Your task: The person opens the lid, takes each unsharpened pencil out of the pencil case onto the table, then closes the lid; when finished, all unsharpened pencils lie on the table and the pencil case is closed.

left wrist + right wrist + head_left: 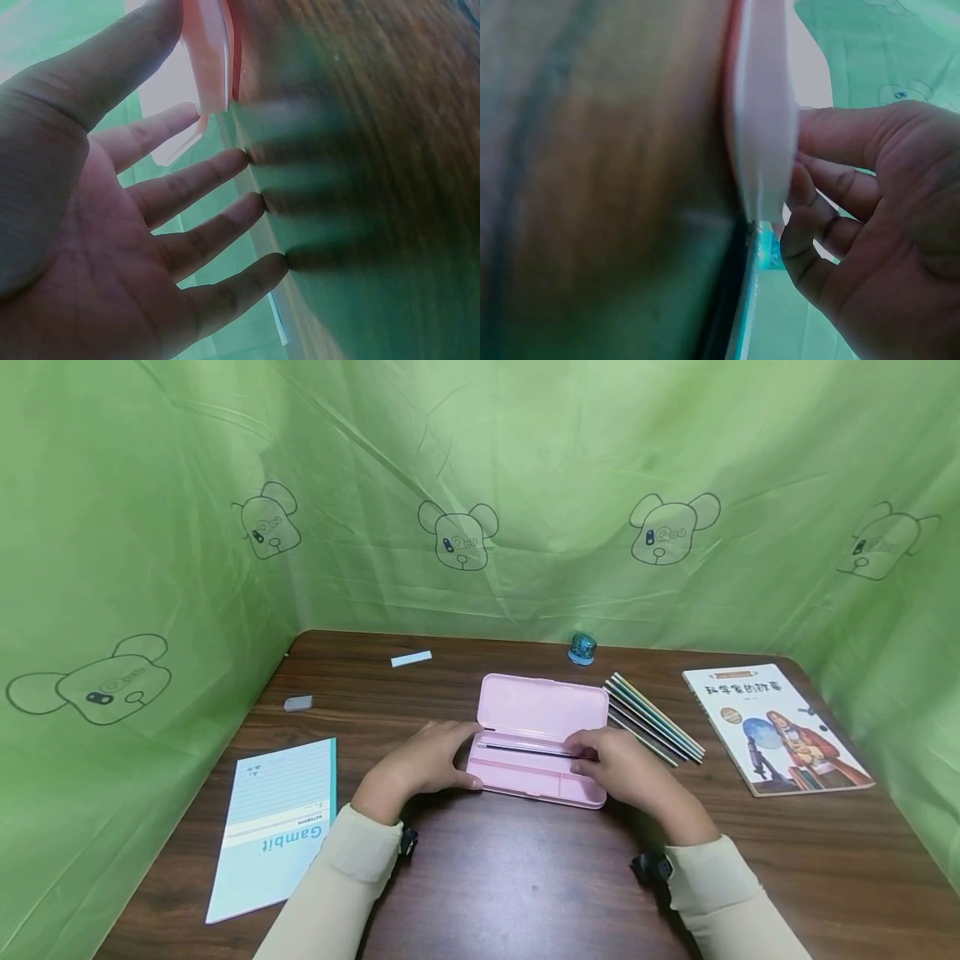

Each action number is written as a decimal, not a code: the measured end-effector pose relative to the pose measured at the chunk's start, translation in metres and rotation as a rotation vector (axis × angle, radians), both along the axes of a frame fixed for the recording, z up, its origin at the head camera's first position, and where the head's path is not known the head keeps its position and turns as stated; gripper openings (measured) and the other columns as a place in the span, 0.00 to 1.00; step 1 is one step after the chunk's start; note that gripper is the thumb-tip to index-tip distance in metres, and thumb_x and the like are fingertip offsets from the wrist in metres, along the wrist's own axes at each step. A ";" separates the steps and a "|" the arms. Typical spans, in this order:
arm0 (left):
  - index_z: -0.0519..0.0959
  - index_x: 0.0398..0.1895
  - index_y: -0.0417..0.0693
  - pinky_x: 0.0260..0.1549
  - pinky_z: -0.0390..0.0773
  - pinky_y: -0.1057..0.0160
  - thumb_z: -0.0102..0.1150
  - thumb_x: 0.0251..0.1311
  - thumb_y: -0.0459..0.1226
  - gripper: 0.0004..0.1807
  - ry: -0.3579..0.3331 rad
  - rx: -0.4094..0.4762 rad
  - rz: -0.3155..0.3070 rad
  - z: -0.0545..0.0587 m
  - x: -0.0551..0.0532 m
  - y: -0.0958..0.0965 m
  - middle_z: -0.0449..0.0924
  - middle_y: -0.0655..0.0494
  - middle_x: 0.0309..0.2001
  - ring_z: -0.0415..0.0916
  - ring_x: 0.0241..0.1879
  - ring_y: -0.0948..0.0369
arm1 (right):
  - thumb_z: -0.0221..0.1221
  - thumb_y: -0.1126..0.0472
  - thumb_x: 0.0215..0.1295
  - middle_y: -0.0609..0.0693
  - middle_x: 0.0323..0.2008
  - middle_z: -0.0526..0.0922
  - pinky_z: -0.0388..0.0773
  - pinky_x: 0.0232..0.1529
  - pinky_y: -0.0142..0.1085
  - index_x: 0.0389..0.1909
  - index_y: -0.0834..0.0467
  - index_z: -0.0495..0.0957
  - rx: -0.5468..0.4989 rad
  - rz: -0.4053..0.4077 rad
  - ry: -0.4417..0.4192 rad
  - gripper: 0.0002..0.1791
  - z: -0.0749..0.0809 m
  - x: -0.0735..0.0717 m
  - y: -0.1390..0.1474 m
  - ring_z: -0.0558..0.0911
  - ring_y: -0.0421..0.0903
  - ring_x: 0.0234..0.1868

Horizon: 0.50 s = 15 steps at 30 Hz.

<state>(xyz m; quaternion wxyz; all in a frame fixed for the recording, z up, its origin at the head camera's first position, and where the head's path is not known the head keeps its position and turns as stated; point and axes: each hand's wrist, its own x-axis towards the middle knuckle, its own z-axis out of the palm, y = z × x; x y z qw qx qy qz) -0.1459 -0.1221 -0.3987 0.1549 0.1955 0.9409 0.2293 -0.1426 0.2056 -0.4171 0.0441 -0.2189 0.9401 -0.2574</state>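
A pink pencil case (543, 706) lies with its lid raised in the middle of the table. Inside it, along the back compartment, is a dark pencil (525, 749). My left hand (423, 760) rests at the left end of the case, thumb by the front edge and index finger by the hinge. The left wrist view shows its fingers (202, 184) fairly straight and spread. Over the right end of the case, my right hand (630, 768) has curled fingers and thumb on either side of the pencil's end. The fingertips are partly hidden behind the case in the right wrist view.
Several pencils (660, 727) lie right of the case, beside a picture-covered book (780, 731). A blue sharpener (582, 648) and pale blue strip (411, 658) are behind. On the left are an eraser (297, 702) and a notebook (273, 827). Green curtains (525, 593) surround the table.
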 end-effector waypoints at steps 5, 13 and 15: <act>0.73 0.82 0.49 0.87 0.61 0.40 0.84 0.63 0.49 0.47 0.001 0.001 -0.004 0.000 0.000 0.000 0.76 0.44 0.79 0.69 0.82 0.43 | 0.72 0.70 0.71 0.50 0.45 0.95 0.90 0.57 0.53 0.53 0.59 0.91 0.045 0.017 0.035 0.13 -0.001 0.001 -0.005 0.91 0.49 0.49; 0.73 0.82 0.49 0.87 0.61 0.40 0.84 0.63 0.48 0.47 0.005 0.001 -0.009 0.000 0.000 0.000 0.77 0.45 0.79 0.69 0.82 0.43 | 0.73 0.72 0.68 0.47 0.38 0.93 0.90 0.51 0.48 0.51 0.58 0.92 0.074 0.023 0.012 0.13 0.001 0.002 -0.006 0.88 0.44 0.43; 0.73 0.82 0.50 0.87 0.61 0.40 0.84 0.63 0.48 0.47 0.004 0.004 -0.007 -0.001 0.000 0.000 0.77 0.45 0.79 0.69 0.82 0.43 | 0.73 0.72 0.68 0.47 0.38 0.93 0.90 0.52 0.49 0.50 0.58 0.92 0.086 0.024 0.010 0.13 0.002 0.002 -0.006 0.88 0.44 0.44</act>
